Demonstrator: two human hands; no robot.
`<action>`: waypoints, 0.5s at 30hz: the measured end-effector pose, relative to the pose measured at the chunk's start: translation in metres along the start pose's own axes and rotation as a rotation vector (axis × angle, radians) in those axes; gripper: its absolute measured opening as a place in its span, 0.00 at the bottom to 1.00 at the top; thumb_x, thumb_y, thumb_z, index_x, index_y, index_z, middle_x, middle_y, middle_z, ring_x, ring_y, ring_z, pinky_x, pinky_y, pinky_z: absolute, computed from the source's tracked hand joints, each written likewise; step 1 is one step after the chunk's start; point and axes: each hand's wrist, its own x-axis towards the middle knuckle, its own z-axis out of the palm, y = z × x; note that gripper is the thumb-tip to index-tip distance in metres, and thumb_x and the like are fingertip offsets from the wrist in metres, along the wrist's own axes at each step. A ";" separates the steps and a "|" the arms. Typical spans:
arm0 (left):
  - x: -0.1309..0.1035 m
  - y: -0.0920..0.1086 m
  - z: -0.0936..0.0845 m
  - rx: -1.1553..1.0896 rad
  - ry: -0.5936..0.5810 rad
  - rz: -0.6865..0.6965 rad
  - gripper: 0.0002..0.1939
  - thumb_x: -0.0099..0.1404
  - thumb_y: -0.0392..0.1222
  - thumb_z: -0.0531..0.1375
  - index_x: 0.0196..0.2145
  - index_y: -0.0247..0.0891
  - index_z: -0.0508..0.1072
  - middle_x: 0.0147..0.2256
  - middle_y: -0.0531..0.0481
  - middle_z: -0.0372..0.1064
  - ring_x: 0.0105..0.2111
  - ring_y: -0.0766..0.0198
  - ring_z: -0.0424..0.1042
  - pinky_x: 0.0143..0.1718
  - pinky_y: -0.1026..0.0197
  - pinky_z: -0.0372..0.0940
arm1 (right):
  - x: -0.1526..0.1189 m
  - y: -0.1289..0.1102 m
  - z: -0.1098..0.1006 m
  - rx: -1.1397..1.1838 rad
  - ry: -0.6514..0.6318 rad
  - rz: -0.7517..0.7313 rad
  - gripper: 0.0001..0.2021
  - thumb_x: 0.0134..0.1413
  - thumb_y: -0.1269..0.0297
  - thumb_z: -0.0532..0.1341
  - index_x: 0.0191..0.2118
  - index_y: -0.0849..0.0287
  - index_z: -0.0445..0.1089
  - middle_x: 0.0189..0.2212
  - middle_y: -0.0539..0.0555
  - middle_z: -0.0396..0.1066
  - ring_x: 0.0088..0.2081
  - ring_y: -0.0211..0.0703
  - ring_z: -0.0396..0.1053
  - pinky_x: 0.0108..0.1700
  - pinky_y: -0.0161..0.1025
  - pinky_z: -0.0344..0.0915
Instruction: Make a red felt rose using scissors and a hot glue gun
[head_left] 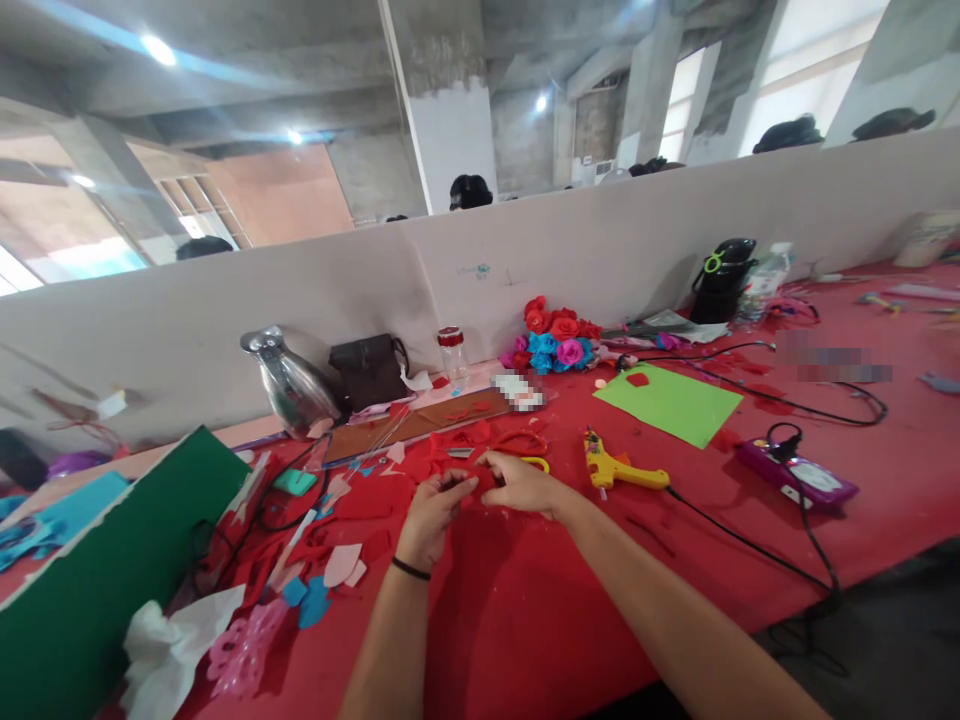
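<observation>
My left hand (433, 515) and my right hand (521, 483) meet over the red-covered table (525, 620), fingers bent and tips pinched close together. Whatever they hold is small and blends with the red behind it, so I cannot make it out. Just beyond my right hand lie scissors with red handles (525, 438), and a yellow handle (538, 464) shows partly behind the fingers. A yellow glue gun (626, 473) lies to the right. Red felt scraps (371, 497) spread beside my left hand.
A green board (112, 570) leans at the left near white tissue (169, 650). Along the partition stand a steel flask (292, 385), dark bag (369, 370), glass jar (452, 358) and felt roses (559, 335). Right lie a lime sheet (671, 403), purple power strip (799, 475) and cables.
</observation>
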 end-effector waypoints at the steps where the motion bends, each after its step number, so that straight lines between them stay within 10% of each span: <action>1: -0.001 0.001 0.000 0.017 -0.008 -0.010 0.16 0.37 0.41 0.71 0.23 0.34 0.71 0.14 0.60 0.59 0.11 0.79 0.47 0.14 0.69 0.37 | -0.002 -0.001 -0.001 -0.011 -0.002 0.008 0.18 0.37 0.78 0.59 0.38 0.58 0.64 0.23 0.42 0.63 0.25 0.32 0.61 0.28 0.29 0.56; 15: -0.002 0.001 -0.004 0.103 0.011 -0.036 0.14 0.39 0.41 0.70 0.25 0.35 0.74 0.17 0.57 0.62 0.14 0.77 0.49 0.16 0.68 0.39 | -0.010 -0.001 -0.004 -0.018 0.016 -0.053 0.15 0.44 0.75 0.59 0.40 0.57 0.63 0.24 0.43 0.63 0.24 0.32 0.60 0.29 0.30 0.56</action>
